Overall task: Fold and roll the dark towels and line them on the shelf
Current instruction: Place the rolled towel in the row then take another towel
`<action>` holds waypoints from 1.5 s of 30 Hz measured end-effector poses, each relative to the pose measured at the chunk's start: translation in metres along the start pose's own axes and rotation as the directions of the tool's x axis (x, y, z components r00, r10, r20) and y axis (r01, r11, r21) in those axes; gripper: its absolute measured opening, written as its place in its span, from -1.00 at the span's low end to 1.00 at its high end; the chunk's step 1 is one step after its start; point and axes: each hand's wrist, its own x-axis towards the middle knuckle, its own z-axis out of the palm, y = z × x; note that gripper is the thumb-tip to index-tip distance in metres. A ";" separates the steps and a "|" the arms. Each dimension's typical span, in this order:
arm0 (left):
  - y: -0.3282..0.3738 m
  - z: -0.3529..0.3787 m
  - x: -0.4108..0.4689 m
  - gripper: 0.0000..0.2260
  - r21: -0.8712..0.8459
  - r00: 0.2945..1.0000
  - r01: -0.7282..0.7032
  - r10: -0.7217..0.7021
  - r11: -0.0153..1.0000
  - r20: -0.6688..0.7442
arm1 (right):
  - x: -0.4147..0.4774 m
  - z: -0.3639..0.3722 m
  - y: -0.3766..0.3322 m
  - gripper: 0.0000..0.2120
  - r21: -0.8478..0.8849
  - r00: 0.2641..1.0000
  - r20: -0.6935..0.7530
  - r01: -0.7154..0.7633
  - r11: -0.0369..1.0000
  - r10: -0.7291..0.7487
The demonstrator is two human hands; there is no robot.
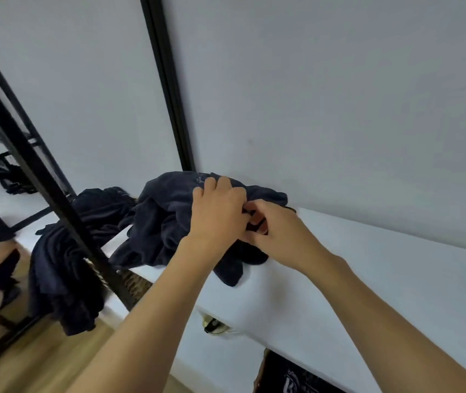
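Observation:
A heap of dark navy towels [166, 217] lies crumpled on the white shelf top [367, 265], against the wall. My left hand [217, 211] lies over the right side of the heap, fingers curled into the cloth. My right hand [277, 228] meets it from the right and pinches a dark edge of towel between thumb and fingers. One towel corner [230, 272] hangs over the shelf's front edge.
A black-framed mirror [42, 171] leans at the left and reflects the heap and a person. A woven basket [134, 282] sits below the heap. There is a dark box [291, 375] under the shelf and a wood floor [42, 358] at bottom left.

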 end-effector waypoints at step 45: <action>0.111 -0.148 0.135 -0.82 -0.853 0.938 -0.079 -0.252 0.516 -0.240 | -0.181 -0.251 0.034 -0.59 0.168 0.826 -0.441 -0.307 0.937 0.350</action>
